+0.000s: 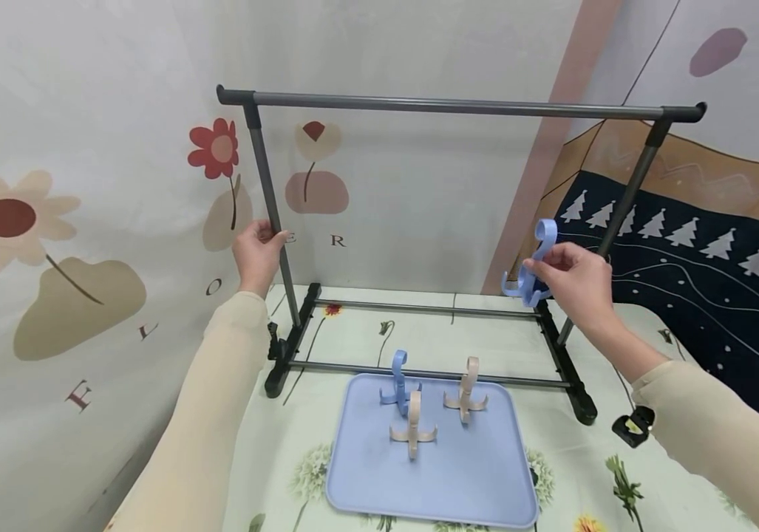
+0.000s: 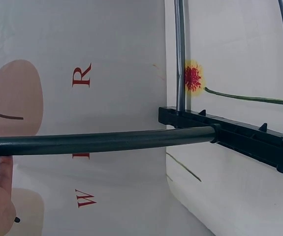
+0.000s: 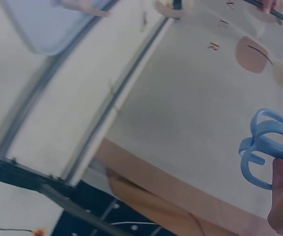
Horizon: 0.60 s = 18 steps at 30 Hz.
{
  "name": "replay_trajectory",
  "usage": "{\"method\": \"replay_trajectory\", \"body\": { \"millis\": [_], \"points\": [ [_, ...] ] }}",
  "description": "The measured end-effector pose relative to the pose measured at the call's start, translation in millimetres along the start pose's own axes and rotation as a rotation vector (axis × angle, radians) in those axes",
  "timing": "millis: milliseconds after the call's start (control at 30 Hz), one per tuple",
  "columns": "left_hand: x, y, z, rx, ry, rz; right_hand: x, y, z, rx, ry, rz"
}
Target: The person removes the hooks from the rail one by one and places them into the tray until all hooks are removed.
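A grey garment rack (image 1: 459, 106) with black end pieces stands upright on a floral cloth. My left hand (image 1: 259, 255) holds its left post (image 1: 264, 170) about halfway up; in the left wrist view the fingers (image 2: 2, 174) reach behind that post. Beside the right post (image 1: 628, 196), my right hand (image 1: 575, 281) pinches a blue plastic hook hanger (image 1: 531, 277) with a curved top and several upturned prongs. The right wrist view shows the blue hanger's prongs (image 3: 262, 142) pointing away from the fingers. The hanger is below the top bar, off the tray.
A light blue tray (image 1: 432, 484) lies before the rack, bearing a blue hanger (image 1: 400, 384) and two beige hangers (image 1: 413, 425), (image 1: 467, 388). Two low bars (image 1: 419, 309) join the rack's black feet (image 1: 575, 391). A black clip-like piece (image 1: 633, 427) lies at right. Printed fabric hangs behind.
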State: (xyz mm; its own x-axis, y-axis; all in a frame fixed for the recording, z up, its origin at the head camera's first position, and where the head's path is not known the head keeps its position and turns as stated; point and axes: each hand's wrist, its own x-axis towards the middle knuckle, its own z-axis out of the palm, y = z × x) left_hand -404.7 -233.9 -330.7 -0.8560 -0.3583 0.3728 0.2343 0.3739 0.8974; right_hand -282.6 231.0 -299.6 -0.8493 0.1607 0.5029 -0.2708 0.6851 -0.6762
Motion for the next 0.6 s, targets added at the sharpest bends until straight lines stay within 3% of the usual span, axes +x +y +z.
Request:
{"method": "replay_trajectory", "body": {
  "millis": [200, 433, 600],
  "points": [
    [-1.2, -0.2, -0.3, 0.003, -0.001, -0.003, -22.0, 21, 5, -0.041, -0.070, 0.028],
    [-2.1, -0.3, -0.7, 0.000, -0.002, -0.002, -47.2, 43, 14, -0.043, -0.093, -0.009],
    [-1.5, -0.5, -0.9, -0.003, -0.001, 0.003, -66.1, 52, 19, -0.030, -0.113, 0.009]
  ]
}}
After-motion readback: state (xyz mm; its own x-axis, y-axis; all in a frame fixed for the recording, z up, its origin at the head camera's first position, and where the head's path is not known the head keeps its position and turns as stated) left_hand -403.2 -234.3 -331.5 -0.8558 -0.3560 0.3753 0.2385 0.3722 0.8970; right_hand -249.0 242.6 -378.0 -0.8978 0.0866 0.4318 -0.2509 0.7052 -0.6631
